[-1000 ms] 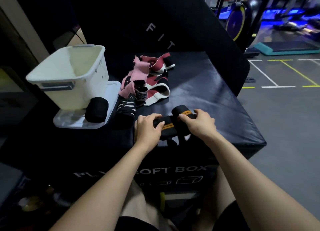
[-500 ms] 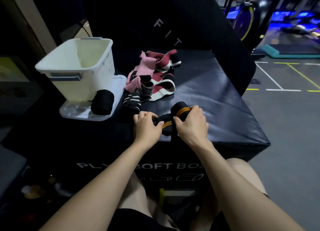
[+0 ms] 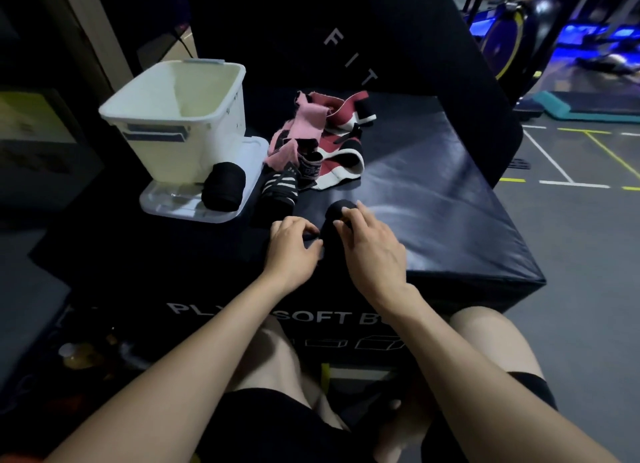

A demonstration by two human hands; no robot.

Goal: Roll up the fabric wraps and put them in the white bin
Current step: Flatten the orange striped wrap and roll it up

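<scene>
Both hands work a dark fabric wrap near the front edge of the padded black box. The left hand has its fingers curled, pinching the wrap's near end. The right hand rests over the rolled part, its fingertips pressing on the roll; whether they curl round it cannot be told. The white bin stands upright at the box's far left on a clear lid. A rolled black wrap lies on that lid, touching the bin. A black-and-white striped wrap lies just beside the lid. A loose pile of pink, red and white wraps lies behind it.
</scene>
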